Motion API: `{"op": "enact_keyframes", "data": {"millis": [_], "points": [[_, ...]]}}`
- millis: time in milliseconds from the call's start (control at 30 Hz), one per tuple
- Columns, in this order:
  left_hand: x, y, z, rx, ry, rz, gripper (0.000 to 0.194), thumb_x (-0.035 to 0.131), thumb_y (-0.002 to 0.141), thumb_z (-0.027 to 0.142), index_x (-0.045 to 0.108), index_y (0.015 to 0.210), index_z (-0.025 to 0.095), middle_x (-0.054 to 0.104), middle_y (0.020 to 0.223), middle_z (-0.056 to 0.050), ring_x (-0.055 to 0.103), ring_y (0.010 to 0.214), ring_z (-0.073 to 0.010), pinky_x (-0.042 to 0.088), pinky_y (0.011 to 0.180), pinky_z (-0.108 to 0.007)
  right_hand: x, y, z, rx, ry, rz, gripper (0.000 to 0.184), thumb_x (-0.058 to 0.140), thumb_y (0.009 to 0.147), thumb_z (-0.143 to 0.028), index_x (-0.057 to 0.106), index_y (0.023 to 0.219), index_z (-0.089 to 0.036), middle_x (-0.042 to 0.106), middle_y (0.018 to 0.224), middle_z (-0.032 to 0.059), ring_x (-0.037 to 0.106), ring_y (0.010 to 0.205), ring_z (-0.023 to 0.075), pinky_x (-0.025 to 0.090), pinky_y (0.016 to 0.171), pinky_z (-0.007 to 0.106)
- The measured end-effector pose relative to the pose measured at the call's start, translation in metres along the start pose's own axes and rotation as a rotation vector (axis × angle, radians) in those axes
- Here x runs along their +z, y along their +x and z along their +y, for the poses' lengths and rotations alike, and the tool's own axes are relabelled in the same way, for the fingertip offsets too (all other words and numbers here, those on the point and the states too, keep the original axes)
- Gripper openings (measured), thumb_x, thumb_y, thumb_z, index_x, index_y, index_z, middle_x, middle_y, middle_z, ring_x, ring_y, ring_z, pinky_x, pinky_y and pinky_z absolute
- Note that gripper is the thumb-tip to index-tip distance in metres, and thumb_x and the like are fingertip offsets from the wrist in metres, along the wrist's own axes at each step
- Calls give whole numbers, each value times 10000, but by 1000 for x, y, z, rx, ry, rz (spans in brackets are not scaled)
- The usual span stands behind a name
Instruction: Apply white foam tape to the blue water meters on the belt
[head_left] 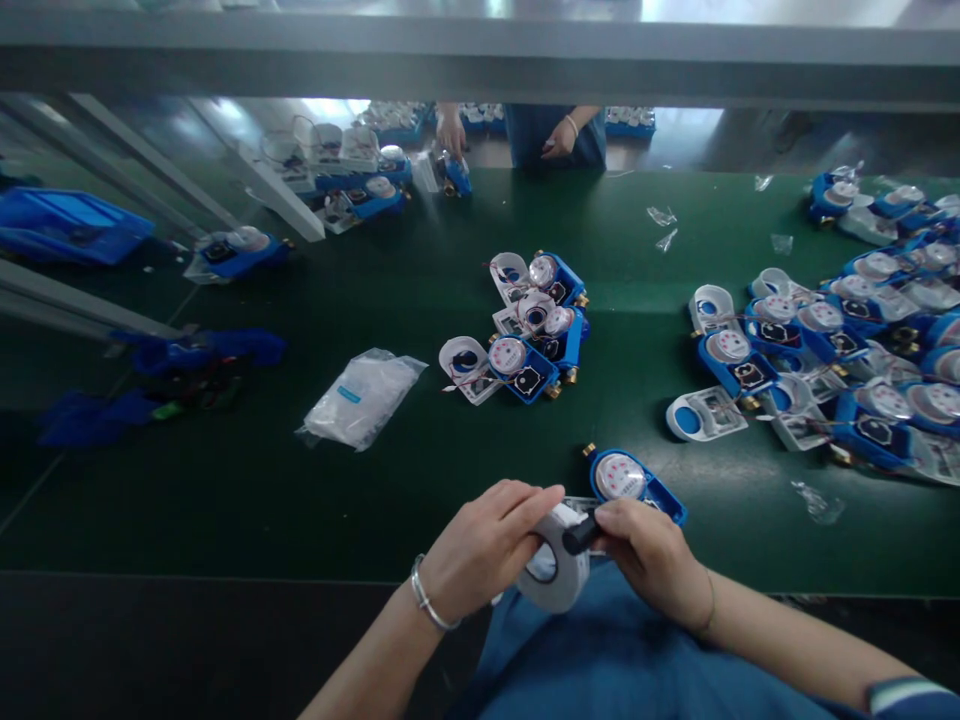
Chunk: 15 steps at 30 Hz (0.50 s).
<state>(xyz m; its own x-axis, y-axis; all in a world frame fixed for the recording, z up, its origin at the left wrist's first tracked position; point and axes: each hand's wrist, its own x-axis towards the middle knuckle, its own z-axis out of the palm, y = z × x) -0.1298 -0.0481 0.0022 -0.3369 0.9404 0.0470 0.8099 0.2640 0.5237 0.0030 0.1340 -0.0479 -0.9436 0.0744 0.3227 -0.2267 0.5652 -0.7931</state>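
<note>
My left hand [484,545] is closed around the upper left side of a roll of white tape [568,583], held just off the table's near edge. Between the fingers of my right hand [652,555] is a short black cylinder [580,536], right against the tape roll's upper side; whether it touches the tape I cannot tell. Just beyond my hands lies a blue water meter [621,476] with a round, clear-topped dial and a brass fitting. A light part beside it is mostly hidden behind my hands.
Several water meters with wired white covers [517,360] lie mid-table, and many more crowd the right [821,318]. A clear plastic bag [364,398] rests to the left. Across the table, a co-worker's hand [451,132] touches a blue meter. A metal beam [480,60] spans overhead.
</note>
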Motion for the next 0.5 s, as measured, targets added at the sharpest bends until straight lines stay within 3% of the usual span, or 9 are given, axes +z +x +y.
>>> {"op": "enact_keyframes", "data": {"millis": [133, 233, 367, 500], "points": [[17, 3, 15, -126, -111, -87, 290, 473, 767, 102, 507, 1042, 186, 553, 930, -40, 546, 866, -150, 500, 802, -279, 10, 6, 4, 159, -34, 151, 115, 481, 835, -219, 567, 910, -207, 633, 799, 56, 591, 747, 172, 463, 690, 299], [29, 7, 19, -128, -44, -105, 319, 433, 777, 89, 478, 1078, 185, 544, 963, -55, 534, 890, -167, 506, 771, -283, 19, 11, 9, 359, 58, 187, 107, 504, 816, -272, 575, 816, -192, 603, 694, 20, 549, 635, 139, 425, 593, 255], [32, 20, 17, -13, 159, -276, 321, 389, 831, 139, 425, 1147, 182, 553, 997, -62, 521, 886, -202, 519, 660, -302, 27, 7, 22, 650, 301, 233, 166, 539, 769, -324, 531, 700, -173, 487, 558, -38, 419, 514, 93, 341, 490, 212], [34, 39, 16, 137, 254, -410, 309, 387, 828, 110, 434, 1127, 174, 564, 989, -49, 520, 863, -194, 498, 604, -264, 27, -10, 32, 765, 374, 277, 183, 539, 757, -336, 518, 694, -166, 502, 580, -31, 426, 533, 97, 348, 502, 209]]}}
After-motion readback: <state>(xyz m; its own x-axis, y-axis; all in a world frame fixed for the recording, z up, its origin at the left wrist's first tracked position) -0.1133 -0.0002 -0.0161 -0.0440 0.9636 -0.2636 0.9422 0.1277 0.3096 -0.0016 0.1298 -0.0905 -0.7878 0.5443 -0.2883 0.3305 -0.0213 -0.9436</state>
